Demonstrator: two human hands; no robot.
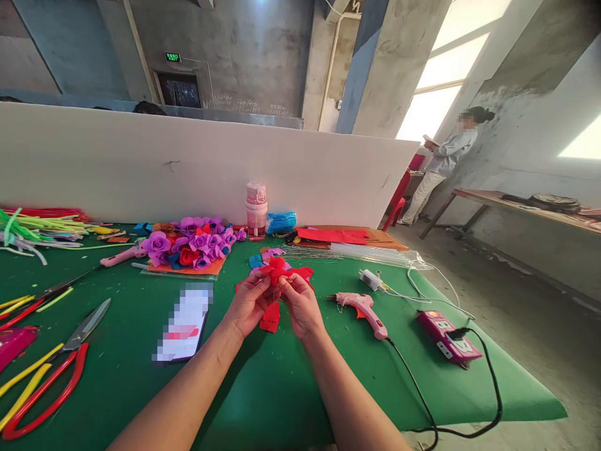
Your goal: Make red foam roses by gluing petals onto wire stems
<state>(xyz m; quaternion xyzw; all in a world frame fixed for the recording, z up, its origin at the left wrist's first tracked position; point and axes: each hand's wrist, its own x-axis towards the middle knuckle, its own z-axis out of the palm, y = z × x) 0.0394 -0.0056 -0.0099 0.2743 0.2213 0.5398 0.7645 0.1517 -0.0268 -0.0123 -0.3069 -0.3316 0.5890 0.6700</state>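
Observation:
Over the green table [282, 388] both of my hands pinch a red felt flower [278, 270] held up between them. My left hand [248, 304] grips its left side with closed fingers. My right hand [301, 305] grips its right side, fingers also closed. A red felt strip [271, 317] hangs down from the flower between my palms. More red felt pieces [304, 273] lie just behind my hands.
A pink glue gun [364, 310] lies right of my hands, its black cord running to a pink power strip [448, 338]. A phone [184, 322] and red-handled scissors [51, 376] lie left. Finished purple and red flowers [197, 241], a pink bottle [256, 210] and pipe cleaners [32, 228] lie behind. A person stands far right.

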